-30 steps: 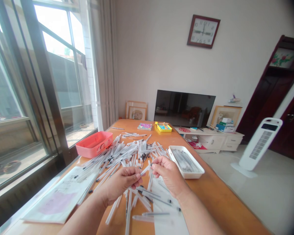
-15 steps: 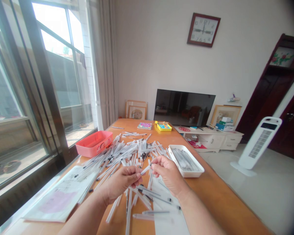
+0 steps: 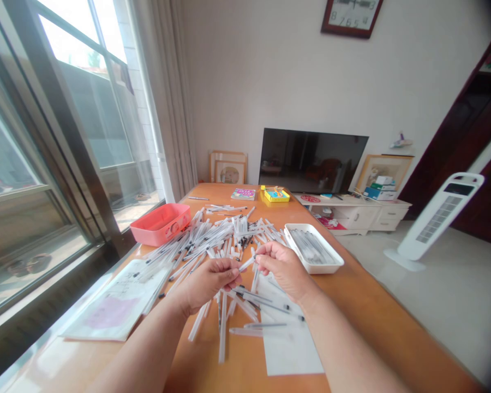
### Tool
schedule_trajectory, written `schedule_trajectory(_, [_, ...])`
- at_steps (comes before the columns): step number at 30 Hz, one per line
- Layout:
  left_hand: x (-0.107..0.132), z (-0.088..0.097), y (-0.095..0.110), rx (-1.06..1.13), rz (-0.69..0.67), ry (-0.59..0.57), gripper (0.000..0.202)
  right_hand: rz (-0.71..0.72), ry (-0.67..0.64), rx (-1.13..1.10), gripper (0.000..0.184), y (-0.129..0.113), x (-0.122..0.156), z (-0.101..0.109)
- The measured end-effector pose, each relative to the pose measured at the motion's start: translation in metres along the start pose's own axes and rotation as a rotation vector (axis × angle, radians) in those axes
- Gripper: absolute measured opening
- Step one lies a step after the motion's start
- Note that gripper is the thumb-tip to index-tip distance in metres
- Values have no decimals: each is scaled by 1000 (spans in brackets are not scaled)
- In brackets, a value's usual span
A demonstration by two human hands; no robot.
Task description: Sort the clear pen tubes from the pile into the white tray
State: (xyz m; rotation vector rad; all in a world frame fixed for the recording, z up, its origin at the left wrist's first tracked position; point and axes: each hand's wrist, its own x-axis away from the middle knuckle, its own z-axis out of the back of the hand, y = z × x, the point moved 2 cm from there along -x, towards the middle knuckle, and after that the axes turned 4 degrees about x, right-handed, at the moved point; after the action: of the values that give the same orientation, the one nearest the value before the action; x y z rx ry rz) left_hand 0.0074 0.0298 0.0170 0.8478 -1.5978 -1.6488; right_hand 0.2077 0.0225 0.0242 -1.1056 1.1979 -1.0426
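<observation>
Both my hands are raised just above a wooden table (image 3: 372, 322), pinching one clear plastic pen (image 3: 246, 263) between them. My left hand (image 3: 207, 283) grips its lower end with closed fingers. My right hand (image 3: 282, 267) pinches its upper end. Below and beyond them a wide heap of clear pens and pen parts (image 3: 216, 240) is spread over the tabletop. More pens lie on a white sheet of paper (image 3: 290, 349) under my right wrist.
A white tray (image 3: 315, 251) with pens in it sits to the right of the heap. A pink tub (image 3: 160, 224) stands at the left, printed papers (image 3: 118, 303) nearer me. A book (image 3: 243, 194) and yellow box (image 3: 275, 195) lie at the far end. A white fan (image 3: 433, 218) stands on the floor.
The camera has tipped downward, so the scene sits higher in the picture. My hands keep the same hold on the pen between them.
</observation>
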Motion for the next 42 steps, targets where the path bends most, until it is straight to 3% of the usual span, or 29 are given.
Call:
schedule_trajectory(16, [1, 2, 2, -28, 15, 2, 29, -29, -36, -7, 23, 0, 2, -2])
schedule_trajectory(23, [2, 9, 0, -73, 52, 40, 32, -57, -37, -93, 24, 13, 0, -7])
schedule_trajectory(42, [3, 13, 0, -323, -5, 113, 32, -137, -40, -179, 24, 26, -5, -16])
